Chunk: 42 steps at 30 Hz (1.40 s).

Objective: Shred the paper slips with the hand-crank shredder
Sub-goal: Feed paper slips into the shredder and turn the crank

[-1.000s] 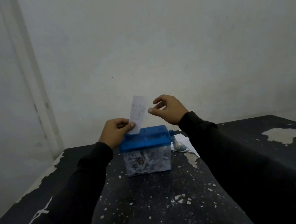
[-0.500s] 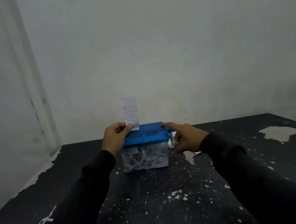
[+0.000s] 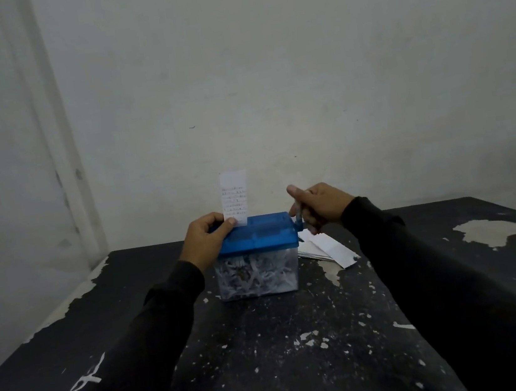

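The right hand (image 3: 320,205) has left the side of the shredder's lid, where it rested half a second ago, and now sits higher, its fingers curled round the upright crank handle (image 3: 299,217) at the right end of the lid. That shift matters: a second ago this hand was still up by the paper, so feeding is over and cranking looks ready to begin — the slip is seated and only the turning remains for this piece.

The left hand (image 3: 208,242) has stayed put on the left end of the lid, gripping it, with the thumb pressed against the foot of the narrow white paper slip with lines of small print (image 3: 234,198). The slip stands upright out of the slot near the lid's back left, nearly its whole length still above the shredder, so little or none of it has been cut yet.

The small hand-crank shredder with a translucent blue plastic lid and clear box (image 3: 256,256) sits on the black, paint-chipped counter (image 3: 271,357), squarely between the two sleeves. Its clear box is packed almost to the lid with curled white shreds — by my reading, room for more is getting short. Just right of the shredder, behind the right wrist, lies a loose pile of flat white paper slips (image 3: 327,248) waiting their turn.
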Motion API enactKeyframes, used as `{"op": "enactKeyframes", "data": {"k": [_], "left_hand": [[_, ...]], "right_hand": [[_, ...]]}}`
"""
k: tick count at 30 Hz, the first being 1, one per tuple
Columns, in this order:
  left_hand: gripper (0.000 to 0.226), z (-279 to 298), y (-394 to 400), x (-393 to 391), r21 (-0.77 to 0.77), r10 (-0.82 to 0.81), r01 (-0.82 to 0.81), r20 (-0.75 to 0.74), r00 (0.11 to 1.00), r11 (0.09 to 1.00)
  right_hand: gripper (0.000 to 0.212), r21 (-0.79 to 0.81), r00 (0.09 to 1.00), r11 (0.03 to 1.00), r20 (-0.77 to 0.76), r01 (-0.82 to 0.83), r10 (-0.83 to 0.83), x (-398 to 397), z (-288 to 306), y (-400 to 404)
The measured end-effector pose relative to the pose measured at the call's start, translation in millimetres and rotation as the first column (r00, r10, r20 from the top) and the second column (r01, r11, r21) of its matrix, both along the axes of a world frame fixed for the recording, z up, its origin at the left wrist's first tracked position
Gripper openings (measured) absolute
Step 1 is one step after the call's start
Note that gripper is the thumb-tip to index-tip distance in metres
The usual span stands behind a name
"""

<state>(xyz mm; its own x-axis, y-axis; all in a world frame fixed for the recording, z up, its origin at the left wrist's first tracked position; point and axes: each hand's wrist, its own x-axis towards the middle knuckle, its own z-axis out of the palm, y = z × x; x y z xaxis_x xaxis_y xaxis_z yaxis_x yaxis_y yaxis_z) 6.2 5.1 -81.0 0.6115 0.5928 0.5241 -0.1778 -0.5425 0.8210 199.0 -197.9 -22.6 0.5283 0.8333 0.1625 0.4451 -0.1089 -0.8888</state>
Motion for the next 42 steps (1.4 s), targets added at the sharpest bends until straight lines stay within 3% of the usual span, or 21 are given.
{"op": "enactKeyframes", "data": {"k": [3,9,13,21,24,28,30,34,36,40,42], "left_hand": [[0.017,-1,2,0,0.014,-0.004,0.004,-0.004,1.000,1.000],[0.025,1,-3,-2,-0.016,-0.092,0.091,-0.028,0.995,0.996],[0.072,2,0,-7,-0.002,-0.190,0.192,-0.145,0.971,0.981],[0.097,4,6,-5,0.087,-0.107,0.132,-0.252,0.962,0.987],[0.095,5,5,-5,0.099,-0.094,0.123,-0.262,0.961,0.987],[0.079,8,2,-6,0.101,-0.089,0.118,-0.258,0.962,0.988],[0.079,8,3,-6,0.098,-0.090,0.119,-0.257,0.962,0.988],[0.090,6,8,-5,0.117,-0.086,0.120,-0.264,0.961,0.986],[0.088,5,8,-5,0.121,-0.089,0.125,-0.266,0.960,0.985],[0.083,6,6,-5,0.120,-0.093,0.128,-0.264,0.960,0.984],[0.080,5,6,-5,0.118,-0.091,0.125,-0.264,0.960,0.985]], "right_hand": [[0.064,0.063,0.986,0.984,0.001,0.164,-0.164,9,-11,25],[0.040,0.139,0.924,0.914,-0.033,0.382,-0.381,12,-49,51],[0.038,0.074,0.924,0.926,-0.132,0.371,-0.359,16,-77,48],[0.062,0.065,0.870,0.881,0.142,0.469,-0.473,-16,-116,13],[0.052,0.229,0.888,0.868,0.034,0.440,-0.459,-39,-106,-7],[0.036,0.373,0.943,0.867,-0.085,0.329,-0.321,-52,-71,-14],[0.036,0.366,0.962,0.890,-0.105,0.273,-0.253,-48,-54,-13],[0.038,0.320,0.969,0.923,0.051,0.214,-0.243,-25,-29,0],[0.047,0.290,0.944,0.922,0.130,0.257,-0.304,1,-28,18],[0.023,0.201,0.921,0.907,0.050,0.371,-0.387,26,-45,43],[0.025,0.156,0.915,0.910,0.068,0.384,-0.398,22,-66,42]]}}
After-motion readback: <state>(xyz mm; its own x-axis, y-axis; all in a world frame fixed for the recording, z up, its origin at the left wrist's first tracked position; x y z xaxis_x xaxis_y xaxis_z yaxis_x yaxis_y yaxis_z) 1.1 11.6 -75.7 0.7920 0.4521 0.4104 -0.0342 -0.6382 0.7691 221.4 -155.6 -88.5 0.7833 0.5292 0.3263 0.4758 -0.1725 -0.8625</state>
